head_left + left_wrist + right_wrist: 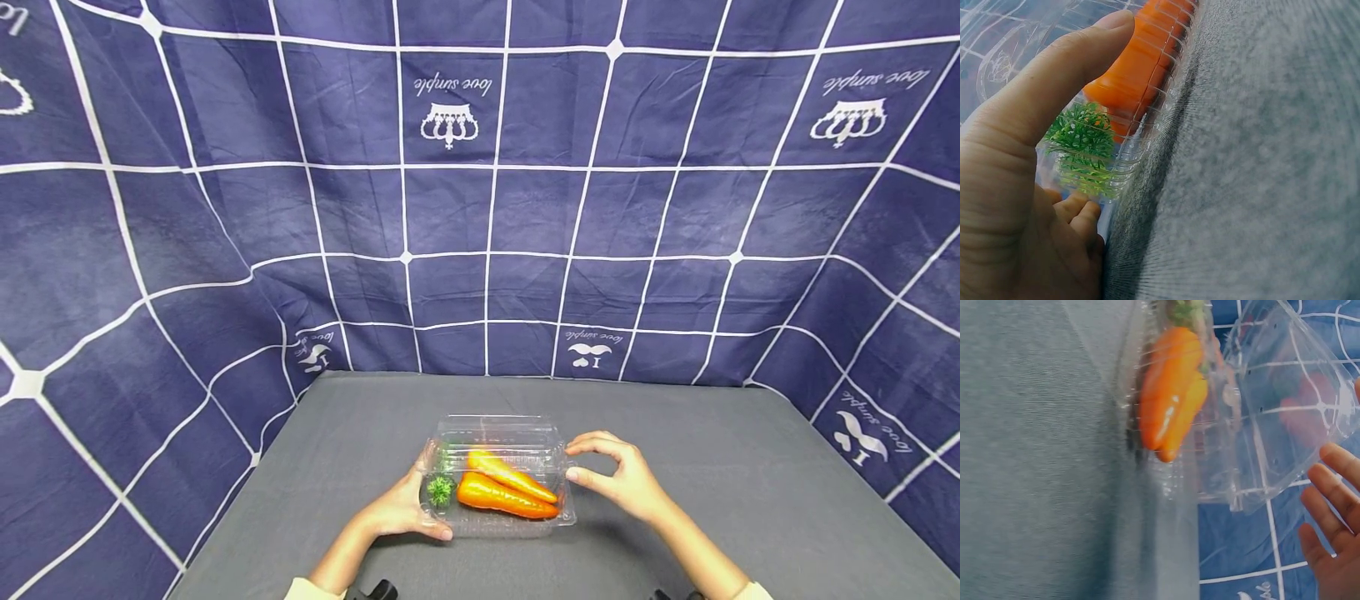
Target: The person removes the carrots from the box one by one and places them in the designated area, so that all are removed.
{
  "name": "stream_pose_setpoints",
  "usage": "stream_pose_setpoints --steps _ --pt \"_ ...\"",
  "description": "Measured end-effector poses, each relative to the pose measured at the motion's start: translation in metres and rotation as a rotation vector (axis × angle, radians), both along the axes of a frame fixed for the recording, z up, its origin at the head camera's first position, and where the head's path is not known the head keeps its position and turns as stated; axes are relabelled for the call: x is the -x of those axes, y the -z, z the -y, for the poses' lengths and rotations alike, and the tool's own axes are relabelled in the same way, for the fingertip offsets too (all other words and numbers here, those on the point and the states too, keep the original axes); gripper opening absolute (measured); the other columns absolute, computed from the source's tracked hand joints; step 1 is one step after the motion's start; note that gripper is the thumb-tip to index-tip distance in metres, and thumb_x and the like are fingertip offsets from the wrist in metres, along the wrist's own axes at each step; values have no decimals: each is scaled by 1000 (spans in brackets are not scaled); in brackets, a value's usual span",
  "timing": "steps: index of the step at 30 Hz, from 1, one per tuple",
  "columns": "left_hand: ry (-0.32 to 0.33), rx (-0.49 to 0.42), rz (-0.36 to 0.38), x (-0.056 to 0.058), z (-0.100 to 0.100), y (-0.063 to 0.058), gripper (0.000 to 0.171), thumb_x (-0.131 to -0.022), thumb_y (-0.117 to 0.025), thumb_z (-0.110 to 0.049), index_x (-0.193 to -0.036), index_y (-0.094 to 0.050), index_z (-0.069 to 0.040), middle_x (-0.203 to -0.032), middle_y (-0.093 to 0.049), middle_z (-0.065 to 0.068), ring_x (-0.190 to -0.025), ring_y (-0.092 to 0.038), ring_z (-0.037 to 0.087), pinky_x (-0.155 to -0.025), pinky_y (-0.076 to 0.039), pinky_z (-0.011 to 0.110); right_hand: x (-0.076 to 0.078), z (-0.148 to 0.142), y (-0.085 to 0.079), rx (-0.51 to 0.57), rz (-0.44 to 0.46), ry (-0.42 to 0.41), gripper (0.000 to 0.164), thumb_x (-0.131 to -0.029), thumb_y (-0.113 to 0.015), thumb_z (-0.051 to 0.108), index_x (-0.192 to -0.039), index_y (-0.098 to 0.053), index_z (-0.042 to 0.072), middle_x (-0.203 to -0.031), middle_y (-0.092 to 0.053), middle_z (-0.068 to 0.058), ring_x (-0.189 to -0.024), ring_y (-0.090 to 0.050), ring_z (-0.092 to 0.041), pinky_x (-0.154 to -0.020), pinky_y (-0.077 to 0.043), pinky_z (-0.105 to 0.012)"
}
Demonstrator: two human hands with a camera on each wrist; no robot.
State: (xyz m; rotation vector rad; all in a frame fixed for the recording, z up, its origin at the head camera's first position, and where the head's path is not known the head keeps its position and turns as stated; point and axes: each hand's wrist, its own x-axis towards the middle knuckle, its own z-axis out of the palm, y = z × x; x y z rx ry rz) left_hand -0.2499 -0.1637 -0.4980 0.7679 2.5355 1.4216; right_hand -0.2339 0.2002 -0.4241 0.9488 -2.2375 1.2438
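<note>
Head looks down; nearer wrist views share carrots [498, 496].

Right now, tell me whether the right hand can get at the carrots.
Probably yes: the right hand is beside the clear container and the lid looks raised, though reaching the carrots means clearing the side wall.

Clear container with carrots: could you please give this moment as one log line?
clear container: lid raised; inside: two carrots, greenery; left hand: holds container's left side; right hand: beside right side

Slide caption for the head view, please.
Left hand and right hand flank a clear rectangular plastic box holding two tapered orange carrots.
</note>
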Motion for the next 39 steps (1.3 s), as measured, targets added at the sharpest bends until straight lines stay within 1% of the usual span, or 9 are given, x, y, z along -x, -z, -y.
stream_pose_setpoints --steps 4,10,16,23,26,29,33,36,39 --pt "-10 12 -1 -1 0 -1 137 -59 -95 -26 -155 0 0 -155 -16 31 -141 -18 45 -109 -18 62 1 6 -15 17 25 -6 22 -75 -77 -6 -95 -73 2 -97 -69 -12 -94 -64 -19 -86 -47 -25" --pt "-4 -12 3 0 1 0 136 -59 -95 -25 -154 -1 0 -155 -19 29 -142 -19 42 -110 -18 60 17 4 -18 42 109 36 16 -83 -73 1 -97 -75 10 -98 -70 -2 -96 -63 -12 -87 -47 -25" --pt "-1 -27 12 1 0 1 136 -58 -95 -26 -154 -2 2 -156 -19 27 -143 -19 38 -111 -17 57 29 6 -25 32 91 89 8 -88 -70 4 -93 -74 7 -91 -71 -2 -87 -63 -8 -82 -49 -27" --pt "-1 -36 20 1 1 1 137 -58 -95 -25 -153 -1 3 -156 -19 28 -143 -18 38 -111 -15 56 15 25 -63 53 124 181 7 -88 -65 1 -87 -71 -3 -82 -70 -9 -76 -59 -6 -73 -49 -26" --pt "0 -44 26 1 0 0 137 -58 -95 -24 -153 -1 3 -156 -18 28 -143 -17 38 -111 -14 56 18 30 -70 78 171 214 11 -90 -64 2 -87 -71 -6 -82 -69 -15 -75 -59 -5 -71 -48 -24" --pt "-4 -46 33 1 1 0 138 -57 -95 -24 -153 -1 3 -156 -18 28 -143 -16 38 -111 -14 56 26 31 -70 108 204 207 14 -92 -63 2 -87 -69 -9 -82 -69 -18 -75 -60 -4 -71 -48 -22" --pt "-7 -43 37 2 1 1 138 -57 -95 -24 -154 -1 2 -156 -18 28 -143 -16 38 -111 -14 57 48 27 -56 152 266 192 18 -94 -62 7 -86 -69 -8 -85 -70 -20 -78 -63 -7 -74 -49 -21" --pt "-4 -38 36 2 1 1 137 -58 -95 -24 -154 -1 1 -156 -18 27 -143 -17 38 -111 -15 58 63 22 -44 174 299 193 21 -96 -61 12 -89 -70 -5 -85 -70 -16 -80 -63 -9 -77 -48 -22" --pt "1 -42 35 2 1 1 137 -58 -95 -25 -155 -1 -1 -156 -19 26 -143 -17 39 -111 -15 58 70 21 -38 181 307 177 23 -98 -60 15 -92 -70 -5 -86 -70 -11 -82 -63 -11 -79 -49 -23"
